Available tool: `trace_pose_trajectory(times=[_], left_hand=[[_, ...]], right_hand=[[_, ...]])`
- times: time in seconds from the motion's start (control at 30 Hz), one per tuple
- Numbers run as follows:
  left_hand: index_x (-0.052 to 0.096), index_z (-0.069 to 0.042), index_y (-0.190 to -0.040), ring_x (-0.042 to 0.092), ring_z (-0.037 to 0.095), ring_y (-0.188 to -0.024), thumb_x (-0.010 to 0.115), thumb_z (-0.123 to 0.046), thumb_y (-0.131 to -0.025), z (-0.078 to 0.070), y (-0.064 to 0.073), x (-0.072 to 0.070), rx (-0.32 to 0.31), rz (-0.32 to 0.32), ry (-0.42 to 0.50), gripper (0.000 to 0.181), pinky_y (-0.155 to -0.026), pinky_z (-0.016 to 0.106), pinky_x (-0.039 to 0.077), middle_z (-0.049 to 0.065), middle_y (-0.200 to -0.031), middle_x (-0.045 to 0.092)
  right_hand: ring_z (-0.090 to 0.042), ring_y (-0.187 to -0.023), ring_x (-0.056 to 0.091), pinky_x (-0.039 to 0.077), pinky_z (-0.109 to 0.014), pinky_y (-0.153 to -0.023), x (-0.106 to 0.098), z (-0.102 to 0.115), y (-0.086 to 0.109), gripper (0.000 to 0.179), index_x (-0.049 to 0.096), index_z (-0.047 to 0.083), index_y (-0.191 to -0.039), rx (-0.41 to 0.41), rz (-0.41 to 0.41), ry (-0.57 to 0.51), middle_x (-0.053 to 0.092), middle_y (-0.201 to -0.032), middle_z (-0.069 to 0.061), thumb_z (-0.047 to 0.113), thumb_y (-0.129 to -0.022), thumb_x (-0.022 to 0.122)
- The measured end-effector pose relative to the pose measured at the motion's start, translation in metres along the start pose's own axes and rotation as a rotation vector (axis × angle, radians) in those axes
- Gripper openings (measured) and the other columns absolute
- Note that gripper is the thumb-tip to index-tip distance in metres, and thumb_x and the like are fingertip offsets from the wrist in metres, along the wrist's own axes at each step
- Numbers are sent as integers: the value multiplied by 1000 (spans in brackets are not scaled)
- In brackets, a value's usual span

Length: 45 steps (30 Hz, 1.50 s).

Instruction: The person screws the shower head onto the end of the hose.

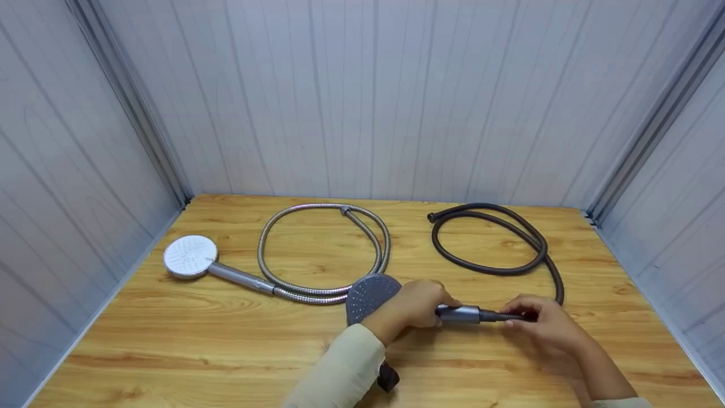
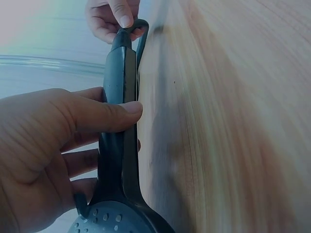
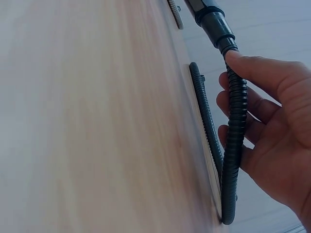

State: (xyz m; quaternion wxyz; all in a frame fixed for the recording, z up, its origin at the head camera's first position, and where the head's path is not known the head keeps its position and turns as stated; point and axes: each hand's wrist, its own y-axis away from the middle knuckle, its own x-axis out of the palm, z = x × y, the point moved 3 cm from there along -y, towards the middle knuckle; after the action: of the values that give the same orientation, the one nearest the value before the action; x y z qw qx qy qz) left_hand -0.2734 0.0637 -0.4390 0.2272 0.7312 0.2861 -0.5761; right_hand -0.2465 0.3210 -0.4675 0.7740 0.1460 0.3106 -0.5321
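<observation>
My left hand grips the handle of a dark grey shower head, thumb laid along it and fingers wrapped behind, as the left wrist view shows. The nozzle face points up, just left of the hand. From the handle's end runs a black ribbed shower hose, joined there by a tapered connector. My right hand pinches this hose close behind the connector between thumb and fingers. Beyond the right hand the hose bends back and lies coiled on the table, its free end fitting at the coil's left.
A chrome shower head with a white face lies at the left, its silver metal hose looped across the middle of the wooden table. Pale panel walls enclose the back and both sides. A small black object shows by the left sleeve.
</observation>
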Motion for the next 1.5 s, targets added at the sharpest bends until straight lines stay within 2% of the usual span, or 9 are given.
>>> trace_pose_trajectory(times=[0.23,0.43,0.7,0.93,1.23,1.5], left_hand=[[67,-33,-125,60,6,-94,79,-13,-80,-2,-5,0,-2,25,-25,51,-79,21,48,-12,-106,68],[68,-32,-124,61,6,-92,78,-11,-79,-4,-8,1,21,5,-66,51,-76,20,47,-11,-105,68],[67,-33,-125,58,4,-87,76,-7,-79,-5,-13,2,17,1,-49,54,-72,18,45,-10,-103,68],[67,-32,-125,55,3,-81,74,-5,-78,-5,-17,2,50,-30,-55,55,-62,19,39,-9,-105,69],[68,-34,-123,61,4,-91,75,-7,-78,-4,-22,3,39,-53,-74,53,-71,19,47,-12,-105,69],[68,-33,-123,62,6,-93,73,-6,-80,-4,-28,5,28,-70,-70,51,-76,20,49,-10,-106,69]], right_hand=[[-12,-83,61,48,-27,-71,-3,-2,1,19,73,12,-102,14,13,-7,68,-96,-1,22,-86,75],[-12,-83,60,48,-27,-71,-5,-4,2,19,73,13,-101,37,14,12,68,-96,-2,23,-86,76],[-11,-85,59,47,-27,-72,-9,-6,4,21,73,14,-102,80,23,31,67,-99,-3,26,-86,76],[-10,-82,59,47,-26,-70,-13,-5,5,20,72,9,-102,38,25,25,68,-96,-2,21,-87,75],[-10,-83,59,46,-26,-71,-14,-9,5,20,72,10,-102,71,36,35,68,-94,-1,24,-87,75],[-12,-84,58,46,-27,-72,-17,-9,4,20,71,9,-102,98,40,68,67,-96,-2,23,-88,74]])
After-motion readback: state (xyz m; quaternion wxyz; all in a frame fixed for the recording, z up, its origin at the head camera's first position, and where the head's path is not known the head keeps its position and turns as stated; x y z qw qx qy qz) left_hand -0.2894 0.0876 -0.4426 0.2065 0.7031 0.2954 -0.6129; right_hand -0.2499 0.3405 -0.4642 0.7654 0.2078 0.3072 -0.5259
